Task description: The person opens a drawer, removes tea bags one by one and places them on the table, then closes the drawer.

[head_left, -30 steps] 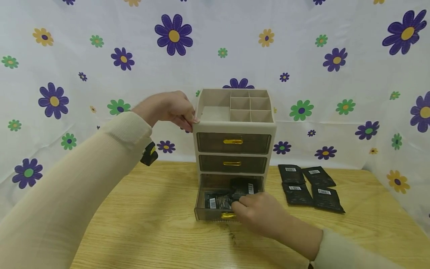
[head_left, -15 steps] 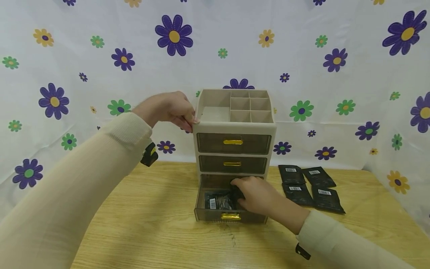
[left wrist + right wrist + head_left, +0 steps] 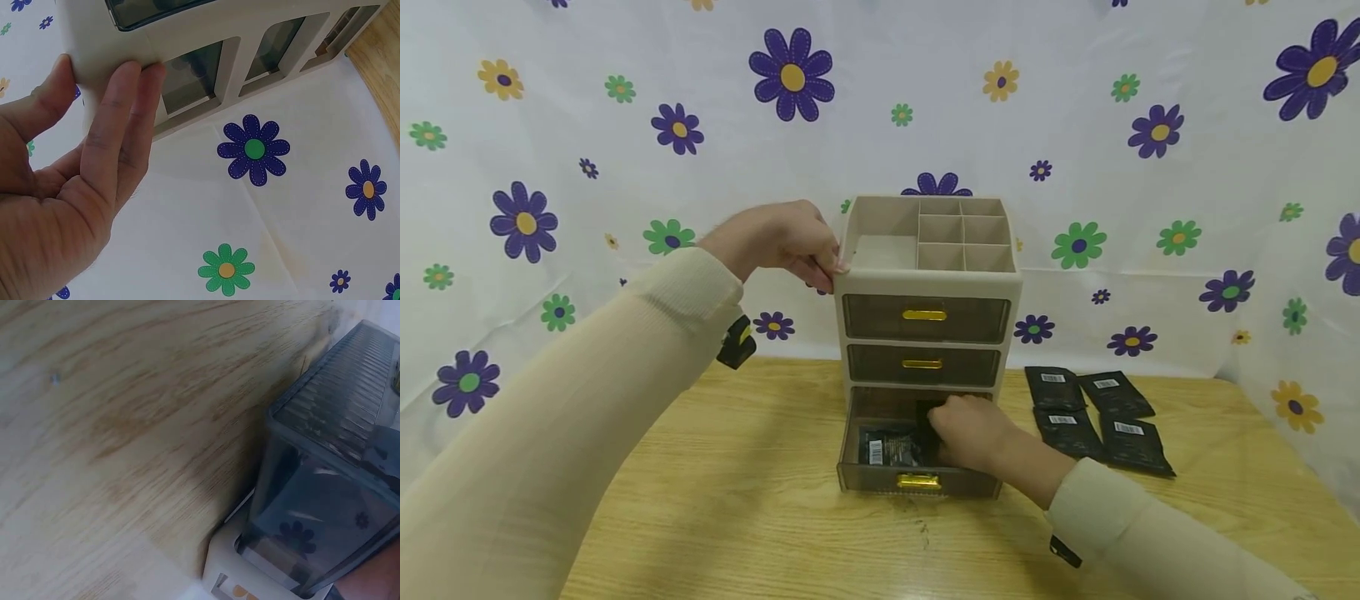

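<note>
A beige desktop drawer organizer (image 3: 928, 283) with smoky drawers and gold handles stands on the wooden table. My left hand (image 3: 805, 246) grips its top left corner; in the left wrist view the thumb and fingers (image 3: 125, 94) press on either side of that corner. The bottom drawer (image 3: 876, 478) is pulled out. Inside it, my right hand (image 3: 973, 429) has curled fingers on a dark packet (image 3: 928, 417), mostly hidden by the hand. Another black packet (image 3: 895, 450) with a barcode label lies at the drawer's left. The right wrist view shows mainly the drawer's side (image 3: 319, 512).
Several black packets (image 3: 1063, 429) with white barcode labels lie on the table (image 3: 760, 500) right of the organizer. The organizer's top has a wide tray (image 3: 886, 252) and small compartments (image 3: 964, 229). A flower-print cloth (image 3: 715, 67) hangs behind.
My right hand has moved from the drawer's front edge into the drawer, and its fingers have closed on a packet there. The left hand keeps its hold on the organizer's corner.
</note>
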